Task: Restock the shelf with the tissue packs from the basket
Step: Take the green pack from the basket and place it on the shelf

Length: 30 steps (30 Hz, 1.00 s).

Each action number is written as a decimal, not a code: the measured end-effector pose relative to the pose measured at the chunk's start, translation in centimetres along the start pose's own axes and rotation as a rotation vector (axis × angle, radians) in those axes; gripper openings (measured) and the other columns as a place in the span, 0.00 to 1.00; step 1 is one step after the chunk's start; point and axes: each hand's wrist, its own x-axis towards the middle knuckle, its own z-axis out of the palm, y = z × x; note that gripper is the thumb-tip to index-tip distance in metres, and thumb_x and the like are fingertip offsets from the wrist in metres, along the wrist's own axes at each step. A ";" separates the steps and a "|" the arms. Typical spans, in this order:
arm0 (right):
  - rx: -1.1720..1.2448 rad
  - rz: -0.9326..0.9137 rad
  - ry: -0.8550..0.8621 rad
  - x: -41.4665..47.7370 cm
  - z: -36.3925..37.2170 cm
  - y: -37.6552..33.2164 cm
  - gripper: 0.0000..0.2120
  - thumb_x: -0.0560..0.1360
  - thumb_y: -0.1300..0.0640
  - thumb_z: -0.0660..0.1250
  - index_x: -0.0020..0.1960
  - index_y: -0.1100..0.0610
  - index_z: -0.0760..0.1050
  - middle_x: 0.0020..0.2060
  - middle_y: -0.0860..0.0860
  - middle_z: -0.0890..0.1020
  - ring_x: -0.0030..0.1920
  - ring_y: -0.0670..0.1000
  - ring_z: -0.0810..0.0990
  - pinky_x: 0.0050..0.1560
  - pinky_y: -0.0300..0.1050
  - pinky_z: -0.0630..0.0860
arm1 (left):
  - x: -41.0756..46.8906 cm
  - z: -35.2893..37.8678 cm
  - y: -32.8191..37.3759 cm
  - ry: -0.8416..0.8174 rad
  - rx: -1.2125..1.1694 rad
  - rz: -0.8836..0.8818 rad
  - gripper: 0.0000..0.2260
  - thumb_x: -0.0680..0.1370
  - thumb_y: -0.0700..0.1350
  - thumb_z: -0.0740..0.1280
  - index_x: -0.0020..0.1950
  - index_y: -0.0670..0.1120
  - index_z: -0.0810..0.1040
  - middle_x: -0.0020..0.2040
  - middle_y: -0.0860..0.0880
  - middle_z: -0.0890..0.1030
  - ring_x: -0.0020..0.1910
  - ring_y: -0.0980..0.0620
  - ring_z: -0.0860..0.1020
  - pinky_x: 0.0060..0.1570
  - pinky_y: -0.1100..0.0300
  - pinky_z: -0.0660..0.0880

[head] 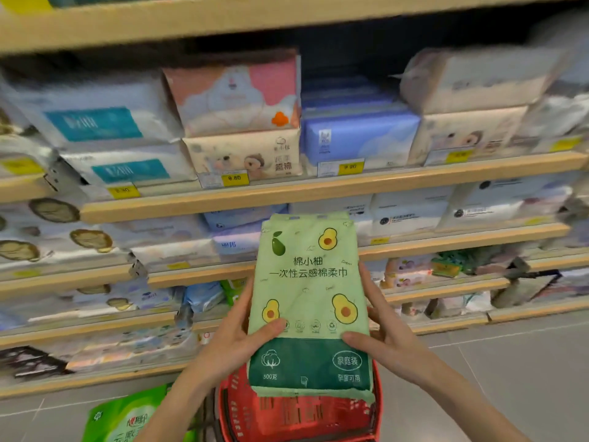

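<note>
Green tissue pack (310, 282) held over red basket (287, 419), clasped between left hand (236, 333) and right hand (385, 330). Fingers (373, 291) curl round its side edges, thumbs on its face. Long axis points far, toward shelf (287, 193). Both hands equally near.

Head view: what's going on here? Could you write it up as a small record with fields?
held item: green avocado pack, upright, printed face toward the camera
left hand: grips the pack's left edge, thumb on the front
right hand: grips its right edge, thumb on the front
below: red basket
behind: shelves stocked with other packs
lower left: green-and-white pack beside the basket
stage: pack held above the basket, not yet on a shelf
</note>
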 end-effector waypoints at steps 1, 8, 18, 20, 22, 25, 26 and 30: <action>-0.023 -0.020 0.011 -0.5 0.2 -1.3 0.44 0.67 0.50 0.71 0.69 0.30 0.44 0.69 0.36 0.64 0.65 0.40 0.70 0.55 0.48 0.78 | -0.7 0.0 1.3 -0.013 0.024 0.053 0.42 0.64 0.56 0.74 0.71 0.65 0.53 0.59 0.71 0.75 0.59 0.65 0.75 0.49 0.64 0.77; -0.131 -0.216 0.076 -4.4 1.3 -12.2 0.41 0.66 0.49 0.69 0.67 0.27 0.48 0.71 0.34 0.57 0.68 0.43 0.68 0.59 0.53 0.76 | -5.3 -0.1 12.1 -0.111 0.228 0.358 0.42 0.70 0.53 0.70 0.69 0.71 0.41 0.63 0.74 0.68 0.61 0.65 0.74 0.53 0.62 0.77; -0.366 -0.531 0.230 -9.1 -2.1 -28.3 0.42 0.71 0.58 0.69 0.70 0.31 0.46 0.67 0.27 0.62 0.63 0.38 0.72 0.52 0.37 0.77 | -8.8 3.5 28.1 -0.017 0.485 0.756 0.50 0.66 0.50 0.73 0.68 0.72 0.37 0.50 0.86 0.66 0.52 0.77 0.72 0.41 0.76 0.74; -0.431 -0.588 0.262 -9.8 -3.6 -30.7 0.43 0.71 0.58 0.69 0.71 0.33 0.45 0.68 0.28 0.61 0.63 0.37 0.71 0.52 0.35 0.76 | -8.7 4.7 30.8 0.023 0.539 0.828 0.48 0.64 0.57 0.74 0.66 0.75 0.38 0.50 0.87 0.64 0.51 0.79 0.71 0.41 0.78 0.72; -0.445 -0.635 0.275 -10.3 -5.4 -32.8 0.43 0.72 0.60 0.68 0.71 0.35 0.44 0.68 0.30 0.60 0.63 0.35 0.70 0.52 0.33 0.75 | -8.4 6.2 33.3 0.051 0.560 0.877 0.48 0.63 0.58 0.73 0.66 0.76 0.38 0.51 0.88 0.62 0.51 0.80 0.70 0.41 0.78 0.72; -0.485 -0.704 0.296 -10.9 -9.0 -35.4 0.43 0.72 0.62 0.68 0.71 0.37 0.44 0.67 0.30 0.58 0.63 0.32 0.68 0.54 0.31 0.74 | -7.3 9.3 36.7 0.073 0.553 0.958 0.49 0.63 0.54 0.73 0.66 0.75 0.38 0.52 0.87 0.60 0.51 0.82 0.69 0.39 0.79 0.71; -0.504 -0.724 0.300 -10.9 -10.4 -36.2 0.43 0.72 0.62 0.68 0.72 0.37 0.44 0.67 0.30 0.58 0.64 0.32 0.68 0.54 0.32 0.75 | -6.7 10.5 37.8 0.089 0.570 0.997 0.49 0.63 0.54 0.72 0.65 0.75 0.37 0.55 0.84 0.60 0.51 0.82 0.68 0.40 0.80 0.70; -0.605 -0.787 0.318 -11.4 -17.1 -39.3 0.44 0.71 0.59 0.69 0.72 0.36 0.45 0.68 0.32 0.59 0.64 0.35 0.68 0.52 0.33 0.76 | -3.6 15.6 41.7 0.115 0.583 1.078 0.49 0.63 0.53 0.72 0.65 0.75 0.35 0.58 0.75 0.61 0.51 0.81 0.69 0.42 0.81 0.70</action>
